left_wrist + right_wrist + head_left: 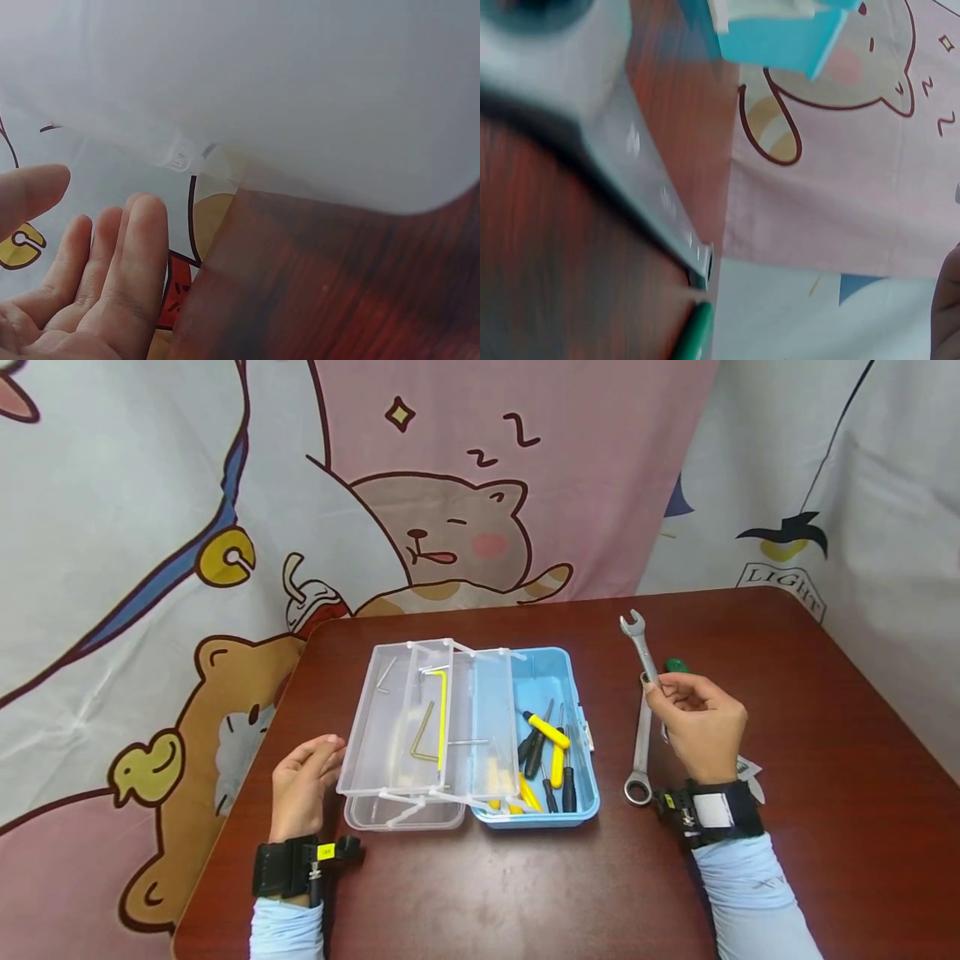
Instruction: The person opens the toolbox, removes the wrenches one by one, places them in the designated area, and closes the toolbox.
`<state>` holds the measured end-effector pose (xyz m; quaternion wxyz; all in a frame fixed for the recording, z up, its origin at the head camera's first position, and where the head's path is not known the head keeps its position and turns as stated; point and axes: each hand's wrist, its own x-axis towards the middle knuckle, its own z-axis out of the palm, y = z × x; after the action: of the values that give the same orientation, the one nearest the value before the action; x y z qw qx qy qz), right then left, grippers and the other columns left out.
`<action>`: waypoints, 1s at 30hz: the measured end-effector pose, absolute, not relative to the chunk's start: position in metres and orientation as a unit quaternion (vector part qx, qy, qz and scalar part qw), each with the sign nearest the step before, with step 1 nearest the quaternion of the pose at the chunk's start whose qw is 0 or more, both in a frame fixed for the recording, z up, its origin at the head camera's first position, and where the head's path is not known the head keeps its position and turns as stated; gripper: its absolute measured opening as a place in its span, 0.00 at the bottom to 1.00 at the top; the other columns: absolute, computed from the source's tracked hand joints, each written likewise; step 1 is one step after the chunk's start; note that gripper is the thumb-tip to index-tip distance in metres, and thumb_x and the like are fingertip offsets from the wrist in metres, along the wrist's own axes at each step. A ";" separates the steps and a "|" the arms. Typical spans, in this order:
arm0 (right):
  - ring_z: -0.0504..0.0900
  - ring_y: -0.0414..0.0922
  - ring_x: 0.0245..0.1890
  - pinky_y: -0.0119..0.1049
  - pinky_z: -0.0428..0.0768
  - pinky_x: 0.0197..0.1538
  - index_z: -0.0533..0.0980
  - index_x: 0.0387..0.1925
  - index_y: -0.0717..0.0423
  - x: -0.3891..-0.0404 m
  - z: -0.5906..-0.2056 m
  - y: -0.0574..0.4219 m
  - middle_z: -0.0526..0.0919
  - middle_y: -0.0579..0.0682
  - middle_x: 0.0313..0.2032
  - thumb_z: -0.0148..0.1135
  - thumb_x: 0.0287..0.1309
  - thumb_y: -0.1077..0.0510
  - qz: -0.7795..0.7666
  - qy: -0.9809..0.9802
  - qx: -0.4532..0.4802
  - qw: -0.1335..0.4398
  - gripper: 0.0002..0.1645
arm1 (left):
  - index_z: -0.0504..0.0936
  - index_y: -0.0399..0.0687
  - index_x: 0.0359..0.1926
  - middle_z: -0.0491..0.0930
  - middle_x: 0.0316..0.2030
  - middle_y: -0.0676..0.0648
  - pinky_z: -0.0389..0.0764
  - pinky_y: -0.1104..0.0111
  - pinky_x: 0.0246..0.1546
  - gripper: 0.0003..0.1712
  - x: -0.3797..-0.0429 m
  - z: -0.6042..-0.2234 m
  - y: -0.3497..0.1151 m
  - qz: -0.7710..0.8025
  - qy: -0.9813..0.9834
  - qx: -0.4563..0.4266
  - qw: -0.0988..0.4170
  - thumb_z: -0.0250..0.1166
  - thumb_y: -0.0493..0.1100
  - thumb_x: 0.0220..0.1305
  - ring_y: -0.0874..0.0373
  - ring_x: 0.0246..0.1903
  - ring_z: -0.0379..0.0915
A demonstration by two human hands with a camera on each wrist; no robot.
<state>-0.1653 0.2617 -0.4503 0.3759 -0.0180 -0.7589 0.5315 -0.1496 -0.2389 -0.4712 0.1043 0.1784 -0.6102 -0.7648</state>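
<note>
Dark reddish-brown wooden table (pixel 825 777) fills the lower half of the head view, with a cartoon backdrop cloth (pixel 450 485) hung behind it: a sleepy pink cat at top center, a bear and a yellow duck down the left edge, and white fabric with a bird at upper right.

Middle of the frame there's a light blue toolbox (pixel 581 777) with its clear fold-out trays (pixel 405 727) swung open toward the left. Yellow-and-black screwdrivers (pixel 546 747) are piled in the blue base, and hex keys (pixel 438 714) lie in the clear trays.

Left hand (pixel 300 781) sits at lower left, just beside the tray's edge. Palm faces inward, fingers relaxed and loosely straight, holding nothing, and the left wrist view shows the same loose fingers (pixel 112 262).

Right hand (pixel 701 718) is right of center, raised a bit, fingertips pinching a silver wrench (pixel 640 643) that sticks up toward the top of the frame. A second, longer wrench (pixel 641 747) lies flat on the table just left of that hand. A green handle (pixel 677 666) peeks out behind the fingers.
</note>
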 end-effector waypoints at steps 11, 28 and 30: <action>0.76 0.31 0.23 0.18 0.73 0.28 0.87 0.38 0.68 -0.169 -0.446 0.288 0.82 0.41 0.25 0.76 0.51 0.68 0.506 -0.765 -0.051 0.396 0.10 | 0.87 0.38 0.42 0.89 0.39 0.44 0.88 0.67 0.36 0.09 -0.151 -0.472 -0.241 -0.770 -0.606 0.171 0.106 0.73 0.40 0.66 0.57 0.36 0.88; 0.75 0.25 0.25 0.16 0.72 0.32 0.88 0.40 0.63 -0.153 -0.461 0.336 0.85 0.48 0.28 0.77 0.55 0.58 0.396 -0.839 -0.086 0.362 0.14 | 0.86 0.37 0.44 0.89 0.36 0.49 0.88 0.70 0.35 0.11 -0.154 -0.475 -0.238 -0.762 -0.614 0.184 0.096 0.72 0.41 0.67 0.58 0.36 0.87; 0.75 0.25 0.25 0.16 0.71 0.31 0.88 0.40 0.63 -0.151 -0.463 0.344 0.84 0.45 0.28 0.77 0.55 0.57 0.391 -0.844 -0.092 0.355 0.14 | 0.85 0.35 0.45 0.89 0.36 0.49 0.88 0.70 0.35 0.12 -0.155 -0.475 -0.238 -0.763 -0.611 0.188 0.095 0.73 0.41 0.67 0.58 0.36 0.87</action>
<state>-0.1511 0.3438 -0.4631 0.3549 -0.0917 -0.8443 0.3909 -0.1547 -0.2375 -0.4753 0.0948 0.1884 -0.6115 -0.7626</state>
